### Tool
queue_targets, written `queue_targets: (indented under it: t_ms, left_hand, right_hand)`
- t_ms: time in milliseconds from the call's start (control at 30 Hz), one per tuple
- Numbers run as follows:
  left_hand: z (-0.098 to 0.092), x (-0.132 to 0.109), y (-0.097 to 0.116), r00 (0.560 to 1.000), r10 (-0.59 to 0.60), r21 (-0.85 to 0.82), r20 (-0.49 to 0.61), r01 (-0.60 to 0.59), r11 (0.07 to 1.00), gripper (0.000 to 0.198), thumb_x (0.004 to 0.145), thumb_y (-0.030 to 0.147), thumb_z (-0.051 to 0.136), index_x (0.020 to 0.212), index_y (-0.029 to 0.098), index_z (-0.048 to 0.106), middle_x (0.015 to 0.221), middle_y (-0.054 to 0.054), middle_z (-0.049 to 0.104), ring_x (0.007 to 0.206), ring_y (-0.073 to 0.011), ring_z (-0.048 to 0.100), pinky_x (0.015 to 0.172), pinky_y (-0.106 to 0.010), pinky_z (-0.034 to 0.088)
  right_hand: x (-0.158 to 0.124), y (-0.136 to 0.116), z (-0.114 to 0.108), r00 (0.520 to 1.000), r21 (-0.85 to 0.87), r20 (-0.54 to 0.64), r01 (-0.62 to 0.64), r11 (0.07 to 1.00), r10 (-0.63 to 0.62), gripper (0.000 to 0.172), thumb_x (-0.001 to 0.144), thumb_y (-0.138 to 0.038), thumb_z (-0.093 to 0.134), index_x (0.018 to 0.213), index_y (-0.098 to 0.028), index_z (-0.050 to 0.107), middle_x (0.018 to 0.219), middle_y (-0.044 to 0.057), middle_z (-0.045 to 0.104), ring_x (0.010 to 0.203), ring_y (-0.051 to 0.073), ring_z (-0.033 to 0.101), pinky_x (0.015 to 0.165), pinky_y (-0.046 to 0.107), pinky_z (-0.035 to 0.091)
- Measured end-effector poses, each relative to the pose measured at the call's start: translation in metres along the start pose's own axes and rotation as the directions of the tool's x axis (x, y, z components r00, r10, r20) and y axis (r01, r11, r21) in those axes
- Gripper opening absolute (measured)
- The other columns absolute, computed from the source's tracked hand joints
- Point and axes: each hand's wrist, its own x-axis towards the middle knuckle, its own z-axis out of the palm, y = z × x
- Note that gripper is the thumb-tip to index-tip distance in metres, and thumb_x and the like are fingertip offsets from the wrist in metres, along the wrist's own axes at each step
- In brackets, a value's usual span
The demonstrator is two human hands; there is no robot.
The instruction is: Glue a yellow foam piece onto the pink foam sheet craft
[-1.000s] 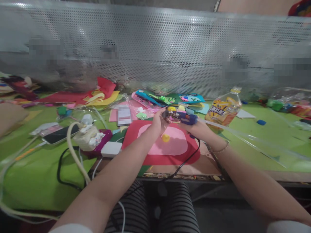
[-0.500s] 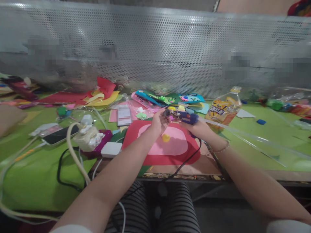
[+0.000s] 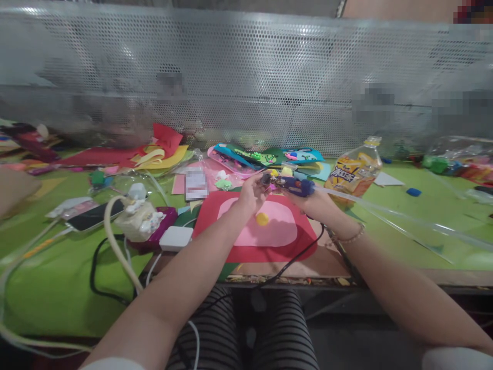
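My right hand [image 3: 316, 203] is wrapped round a blue hot glue gun [image 3: 296, 186], its dirty nozzle end pointing left. From its back a long clear glue stick [image 3: 393, 213] runs off to the right, and a black cord [image 3: 289, 261] hangs below. My left hand [image 3: 252, 195] is closed at the nozzle, fingers bent round a small dark piece that I cannot make out. Beneath both hands lies a red sheet [image 3: 210, 218] carrying a pink rounded shape [image 3: 246, 234], with a yellow disc [image 3: 262, 219] on it.
A yellow-labelled bottle [image 3: 355, 172] stands right of my right hand. To the left are a power strip [image 3: 138, 220], a white charger [image 3: 176, 238], a phone [image 3: 94, 215] and cables. Decorated cut-outs [image 3: 265, 154] lie behind. Another person's arm [image 3: 17, 191] reaches in at far left.
My hands and the glue gun stay nearly in place. The black cord's loop below the gun has swung slightly right.
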Motion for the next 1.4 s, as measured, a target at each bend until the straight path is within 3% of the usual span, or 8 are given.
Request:
queue_targets:
  t_ms: [200,400,500,700,1067,1400]
  left_hand:
    - [0.0010,-0.0009,0.0002,1.000,-0.007,-0.043,0.029,0.008,0.999,0.019,0.068,0.016,0.053,0.083,0.011,0.063,0.058,-0.002,0.060,0.052,-0.0086,0.054,0.054,-0.020,0.046]
    - [0.0005,0.0000,-0.0004,1.000,-0.014,-0.051,0.025,0.015,0.999,0.020,0.066,0.016,0.055,0.083,0.009,0.063,0.059,-0.003,0.060,0.052,-0.0090,0.054,0.053,-0.021,0.045]
    - [0.0003,0.0002,-0.0006,1.000,-0.001,-0.049,0.029,0.002,0.999,0.021,0.066,0.017,0.055,0.083,0.010,0.064,0.059,-0.002,0.060,0.051,-0.0088,0.053,0.053,-0.021,0.045]
    - [0.0015,-0.0017,-0.0003,1.000,0.005,-0.029,0.028,-0.004,1.000,0.018,0.066,0.018,0.053,0.080,0.011,0.064,0.060,-0.004,0.060,0.051,-0.0102,0.052,0.052,-0.022,0.044]
    - [0.0016,-0.0024,-0.0018,1.000,-0.014,-0.039,0.017,0.015,0.999,0.013,0.066,0.023,0.061,0.075,0.013,0.061,0.056,-0.003,0.057,0.049,-0.0102,0.053,0.050,-0.022,0.044]
    - [0.0037,-0.0057,-0.0007,0.999,-0.039,-0.023,-0.015,0.038,0.999,0.011,0.069,0.024,0.059,0.070,0.012,0.060,0.053,-0.003,0.056,0.048,-0.0102,0.053,0.052,-0.022,0.046]
  right_hand:
    - [0.0017,-0.0038,-0.0023,0.999,-0.051,-0.014,-0.046,0.998,0.045,0.018,0.075,-0.032,0.049,0.069,-0.019,0.059,0.056,0.001,0.051,0.055,0.013,0.047,0.053,0.025,0.036]
    - [0.0006,-0.0015,-0.0027,1.000,-0.127,0.018,-0.018,0.992,0.021,0.021,0.077,-0.031,0.046,0.077,-0.018,0.062,0.062,0.003,0.057,0.059,0.014,0.050,0.056,0.026,0.038]
    - [-0.0009,0.0013,-0.0007,0.999,-0.093,-0.004,-0.036,0.995,0.036,0.024,0.077,-0.038,0.047,0.076,-0.019,0.061,0.064,0.003,0.060,0.060,0.015,0.053,0.056,0.026,0.040]
    - [-0.0031,-0.0020,0.0011,0.989,0.033,-0.001,-0.149,0.988,0.149,0.027,0.075,-0.044,0.050,0.071,-0.018,0.057,0.048,-0.001,0.052,0.045,0.012,0.047,0.046,0.025,0.039]
    - [-0.0028,-0.0049,0.0015,0.991,0.097,-0.043,-0.119,0.988,0.123,0.017,0.071,-0.036,0.056,0.069,-0.020,0.059,0.050,0.001,0.054,0.058,0.018,0.056,0.052,0.028,0.044]
    - [-0.0020,-0.0039,-0.0009,0.978,0.173,0.007,-0.205,0.963,0.207,0.022,0.071,-0.039,0.054,0.063,-0.020,0.046,0.044,-0.006,0.042,0.036,0.008,0.038,0.037,0.022,0.031]
